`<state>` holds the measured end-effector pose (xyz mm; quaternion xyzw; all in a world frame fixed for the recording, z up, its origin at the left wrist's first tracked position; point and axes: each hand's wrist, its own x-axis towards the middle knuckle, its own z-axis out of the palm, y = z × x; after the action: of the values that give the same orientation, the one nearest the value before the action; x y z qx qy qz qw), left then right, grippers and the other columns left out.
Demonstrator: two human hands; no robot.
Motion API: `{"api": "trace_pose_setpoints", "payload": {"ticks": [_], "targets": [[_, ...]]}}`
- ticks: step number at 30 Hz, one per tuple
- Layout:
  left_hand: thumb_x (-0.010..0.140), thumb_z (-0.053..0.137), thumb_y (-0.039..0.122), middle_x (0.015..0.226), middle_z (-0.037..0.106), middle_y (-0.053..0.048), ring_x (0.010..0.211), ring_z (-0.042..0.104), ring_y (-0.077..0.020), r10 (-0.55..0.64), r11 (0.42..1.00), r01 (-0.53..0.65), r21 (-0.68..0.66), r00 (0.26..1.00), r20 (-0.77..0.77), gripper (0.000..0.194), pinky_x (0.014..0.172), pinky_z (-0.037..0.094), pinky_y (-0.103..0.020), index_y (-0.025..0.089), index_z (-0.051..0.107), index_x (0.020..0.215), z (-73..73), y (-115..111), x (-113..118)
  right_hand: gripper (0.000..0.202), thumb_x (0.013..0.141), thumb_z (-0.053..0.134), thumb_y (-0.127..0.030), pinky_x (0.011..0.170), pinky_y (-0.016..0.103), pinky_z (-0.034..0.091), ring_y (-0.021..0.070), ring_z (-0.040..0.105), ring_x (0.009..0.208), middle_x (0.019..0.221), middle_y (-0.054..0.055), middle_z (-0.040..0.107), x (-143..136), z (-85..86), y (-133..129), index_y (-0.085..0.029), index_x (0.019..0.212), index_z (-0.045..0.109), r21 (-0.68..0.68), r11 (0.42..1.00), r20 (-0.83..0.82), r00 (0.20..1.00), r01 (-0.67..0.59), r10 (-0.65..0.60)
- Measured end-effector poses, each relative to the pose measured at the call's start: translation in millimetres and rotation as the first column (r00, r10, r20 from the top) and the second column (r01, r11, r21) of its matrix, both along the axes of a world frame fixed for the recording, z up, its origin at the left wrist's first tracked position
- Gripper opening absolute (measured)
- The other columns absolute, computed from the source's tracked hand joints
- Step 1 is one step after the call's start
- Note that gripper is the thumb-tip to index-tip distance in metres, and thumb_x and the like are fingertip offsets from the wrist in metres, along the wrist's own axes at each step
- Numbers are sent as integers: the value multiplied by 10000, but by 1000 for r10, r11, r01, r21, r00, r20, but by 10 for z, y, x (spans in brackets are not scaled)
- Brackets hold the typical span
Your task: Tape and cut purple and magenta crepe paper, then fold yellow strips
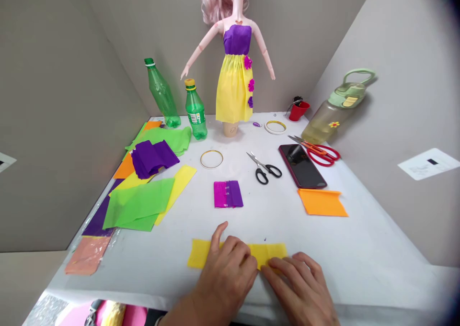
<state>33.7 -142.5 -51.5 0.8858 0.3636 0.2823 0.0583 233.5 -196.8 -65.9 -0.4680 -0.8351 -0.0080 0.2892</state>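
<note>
A yellow paper strip (199,253) lies flat along the table's front. My left hand (228,271) rests on its middle, index finger raised and the other fingers curled together; whatever may be between them is hidden. My right hand (300,283) lies at the strip's right part, fingertips on its lower edge and fingers stretched forward. Beyond the strip sits a small folded magenta and purple piece (228,194). A doll (237,41) in a purple top and yellow skirt with small flowers stands upright at the back.
Black-handled scissors (264,168), tape rolls (212,159), a phone (302,165) and red-handled scissors (318,151) lie mid-table and right. An orange piece (323,203) lies right. Coloured sheets (138,204) cover the left. Green bottles (196,113), a red cup (299,110) and a water bottle (332,110) stand behind.
</note>
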Motion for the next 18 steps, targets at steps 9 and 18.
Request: {"api": "trace_pose_setpoints", "payload": {"ticks": [9, 18], "targets": [[967, 477, 175, 814, 626, 12, 787, 537, -148, 2, 993, 7, -114, 997, 76, 170, 1171, 122, -495, 199, 612, 866, -14, -40, -273, 261, 948, 464, -84, 850, 371, 404, 184, 609, 849, 942, 51, 687, 131, -12, 76, -208, 1052, 668, -53, 998, -37, 999, -33, 31], [932, 564, 199, 819, 625, 6, 825, 572, -164, 66, 968, -34, -249, 990, 124, 91, 1124, 226, -535, 214, 634, 875, -6, 0, -299, 116, 980, 505, -185, 724, 353, 417, 204, 555, 781, 850, 35, 613, 7, 80, 101, -224, 980, 615, -225, 973, -167, 982, 51, -90]]}}
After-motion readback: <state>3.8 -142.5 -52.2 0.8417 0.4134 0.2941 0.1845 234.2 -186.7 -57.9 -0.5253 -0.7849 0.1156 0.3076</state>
